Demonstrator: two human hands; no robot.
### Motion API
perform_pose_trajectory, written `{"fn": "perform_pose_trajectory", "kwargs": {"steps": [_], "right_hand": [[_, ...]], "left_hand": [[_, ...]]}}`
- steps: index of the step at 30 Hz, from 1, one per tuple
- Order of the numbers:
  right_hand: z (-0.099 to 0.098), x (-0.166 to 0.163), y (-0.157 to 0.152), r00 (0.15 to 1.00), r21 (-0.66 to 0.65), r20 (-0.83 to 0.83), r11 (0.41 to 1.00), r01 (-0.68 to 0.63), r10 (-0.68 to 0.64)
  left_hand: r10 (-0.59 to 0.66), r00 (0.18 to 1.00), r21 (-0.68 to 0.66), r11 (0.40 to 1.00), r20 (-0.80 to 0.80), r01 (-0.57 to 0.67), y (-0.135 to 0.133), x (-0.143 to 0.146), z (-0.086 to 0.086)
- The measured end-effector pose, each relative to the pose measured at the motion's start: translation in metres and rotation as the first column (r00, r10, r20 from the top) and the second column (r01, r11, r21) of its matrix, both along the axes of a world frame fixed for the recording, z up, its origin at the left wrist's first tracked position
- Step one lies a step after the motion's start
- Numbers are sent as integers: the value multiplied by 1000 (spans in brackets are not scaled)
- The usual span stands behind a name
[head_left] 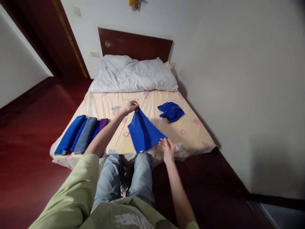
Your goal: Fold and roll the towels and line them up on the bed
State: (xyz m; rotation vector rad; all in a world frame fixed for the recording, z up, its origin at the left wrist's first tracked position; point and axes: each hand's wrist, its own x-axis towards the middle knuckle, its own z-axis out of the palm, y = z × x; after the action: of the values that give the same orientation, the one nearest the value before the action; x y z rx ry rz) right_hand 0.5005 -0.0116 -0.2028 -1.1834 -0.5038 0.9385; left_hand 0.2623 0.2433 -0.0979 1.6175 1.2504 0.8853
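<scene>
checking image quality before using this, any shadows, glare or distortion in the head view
In the head view, a pale glare spot marks the headboard, a soft shadow falls on the right-hand wall, the door frame leans as if by wide-angle stretch, and the upper right corner darkens; the held blue cloth looks fairly sharp.
</scene>
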Motion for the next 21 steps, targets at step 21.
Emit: {"fn": "perform_pose_trajectory", "kwargs": {"steps": [21], "right_hand": [[226, -17, 52, 918, 259, 367, 931, -255, 150]], "left_hand": [[281, 887, 337, 849, 367, -408, -154, -174, 123]]}}
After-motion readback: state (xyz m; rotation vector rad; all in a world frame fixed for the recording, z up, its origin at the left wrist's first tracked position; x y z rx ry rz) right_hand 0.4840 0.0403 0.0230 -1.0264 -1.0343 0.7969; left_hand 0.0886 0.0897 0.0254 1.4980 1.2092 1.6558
